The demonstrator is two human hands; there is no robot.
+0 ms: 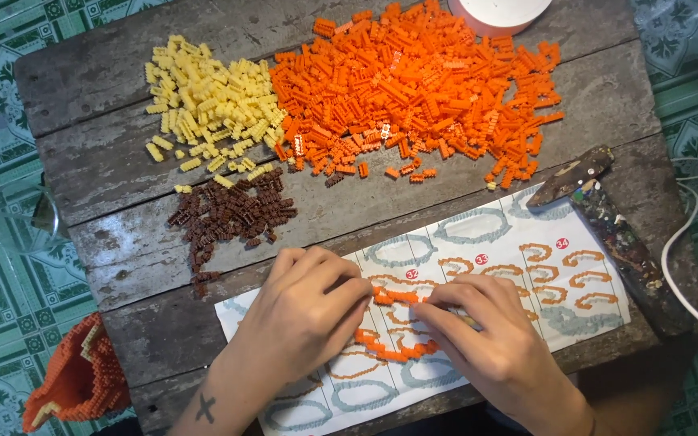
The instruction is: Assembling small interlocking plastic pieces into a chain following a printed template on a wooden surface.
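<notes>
Left hand (304, 311) and right hand (486, 327) pinching thin curved orange brick ring (393, 323); orange loose-brick pile (422, 89) at twelve o'clock; best pressed evenly, flat against printed paper instruction sheet (583, 307).

The table (107, 153) is rough, weathered grey wood, cracked and totally matt, while the orange bricks (414, 89), yellow bricks (212, 105) and brown bricks (232, 211) heaped on it are hard plastic with a slight sheen. The instruction sheet (559, 299) is smooth white printed paper, and the half-built orange ring (393, 323) between the left hand (300, 315) and right hand (486, 331) is the same shiny plastic. The hammer (607, 226) has a worn wooden handle speckled with paint, and the floor (2, 266) is glossy patterned green tile.
</notes>
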